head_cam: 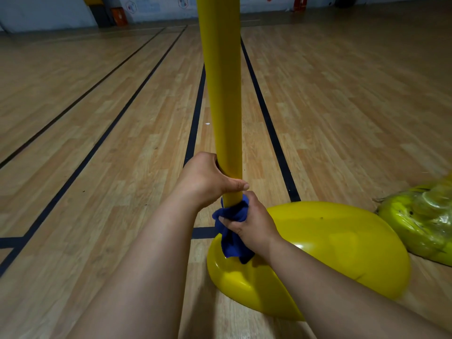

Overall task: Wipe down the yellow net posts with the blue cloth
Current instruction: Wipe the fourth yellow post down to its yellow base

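A yellow net post (221, 94) rises from a rounded yellow base (330, 243) on the wooden court floor. My left hand (208, 178) grips the post low down, with the thumb across its front. Just below it my right hand (249, 222) holds the blue cloth (232, 238) wrapped round the bottom of the post. A loose end of the cloth hangs down onto the base. The joint of post and base is hidden behind the cloth and my right hand.
A clear plastic bag of yellow-green stuff (420, 223) lies on the floor right of the base. Black court lines (266, 118) run away across the wooden floor (97, 167). At the far wall stand orange and dark boxes (118, 17).
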